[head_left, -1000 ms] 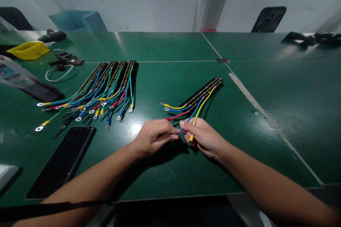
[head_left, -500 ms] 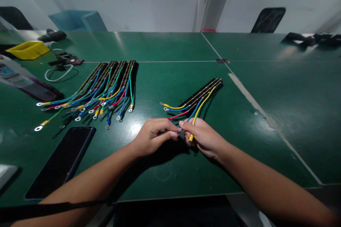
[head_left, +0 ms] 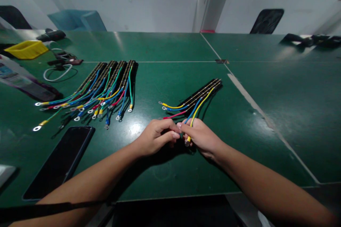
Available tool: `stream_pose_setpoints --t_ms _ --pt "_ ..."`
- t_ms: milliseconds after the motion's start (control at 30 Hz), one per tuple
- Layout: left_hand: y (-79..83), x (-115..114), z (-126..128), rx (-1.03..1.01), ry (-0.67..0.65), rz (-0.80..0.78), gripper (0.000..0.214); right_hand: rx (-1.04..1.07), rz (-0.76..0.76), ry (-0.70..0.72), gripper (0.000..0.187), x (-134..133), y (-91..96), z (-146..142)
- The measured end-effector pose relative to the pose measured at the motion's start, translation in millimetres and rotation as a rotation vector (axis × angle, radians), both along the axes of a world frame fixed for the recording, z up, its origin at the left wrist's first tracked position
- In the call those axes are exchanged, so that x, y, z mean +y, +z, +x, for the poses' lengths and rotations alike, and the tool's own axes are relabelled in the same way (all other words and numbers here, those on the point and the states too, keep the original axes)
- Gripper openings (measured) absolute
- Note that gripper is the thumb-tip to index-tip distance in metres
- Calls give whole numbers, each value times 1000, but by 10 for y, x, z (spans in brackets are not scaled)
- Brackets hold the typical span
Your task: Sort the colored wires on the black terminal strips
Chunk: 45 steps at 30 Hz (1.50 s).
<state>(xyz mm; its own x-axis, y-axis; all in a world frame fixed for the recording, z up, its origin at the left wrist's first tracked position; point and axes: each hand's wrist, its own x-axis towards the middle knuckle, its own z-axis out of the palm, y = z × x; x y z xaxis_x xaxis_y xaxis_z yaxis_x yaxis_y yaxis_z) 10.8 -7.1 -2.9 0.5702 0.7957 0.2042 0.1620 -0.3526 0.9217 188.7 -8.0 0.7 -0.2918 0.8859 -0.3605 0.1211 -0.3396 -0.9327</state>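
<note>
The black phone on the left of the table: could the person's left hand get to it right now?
Probably yes. The phone lies flat beside the left forearm with only bare green table between, but the left hand is busy pinching the wires.

Fingertips of left hand (head_left: 154,136) and right hand (head_left: 201,137) meeting low over the table (head_left: 266,78), near its front edge. From between the fingers, away and rightward: small wire bundle (head_left: 201,94), flat on the table. Left of the fingers, farther back: large wire bundle (head_left: 106,85). Left and nearer: phone (head_left: 60,161). Far left, behind all that: coiled cable (head_left: 57,73), tray (head_left: 25,49) beyond it.
</note>
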Motion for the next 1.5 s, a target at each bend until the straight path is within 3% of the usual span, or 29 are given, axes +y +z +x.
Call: stream_pose_setpoints --t_ms 200,367,600,967,1133,1267,1500 --pt "22 -18 -17 7 49 147 11 62 8 -4 33 -10 19 6" --pt "26 -27 -8 17 42 146 12 11 -35 -32 35 -44 55 -15" --pt "34 -6 25 99 38 121 17 -4 -9 53 30 -28 56 -36" --pt "29 -31 -26 72 61 266 16 128 -23 -10 38 -36 32 -24" --pt "38 -24 -15 74 83 219 19 116 -4 8 34 -29 17 -27" --pt "26 -7 13 100 91 80 22 -2 9 27 27 -18 -3 -29" --pt "2 -13 -7 23 68 -27 23 -3 38 39 30 -26 -13 -24"
